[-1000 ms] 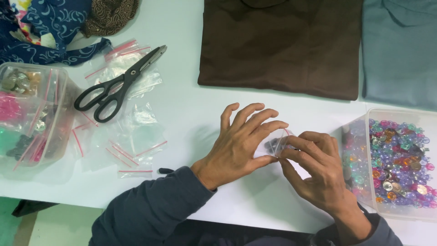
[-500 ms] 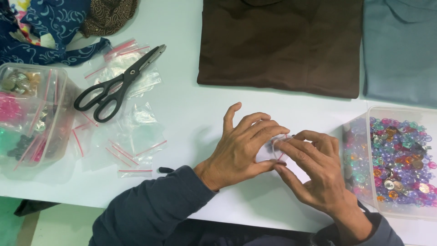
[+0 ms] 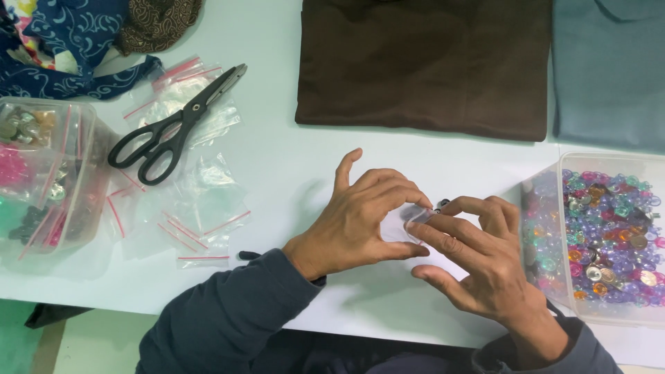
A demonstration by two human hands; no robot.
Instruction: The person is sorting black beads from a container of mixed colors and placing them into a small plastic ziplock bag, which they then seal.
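Your left hand (image 3: 364, 218) and right hand (image 3: 478, 260) pinch a small clear bag (image 3: 413, 220), seemingly holding a bead, near the table's (image 3: 277, 156) front edge.

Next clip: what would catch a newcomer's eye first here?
Both hands meet at the table's centre, the left hand and right hand pinching a small clear bag between their fingertips. At the right edge sits a clear tub of bright multicoloured beads. On the left, black scissors lie across a scatter of empty clear bags.
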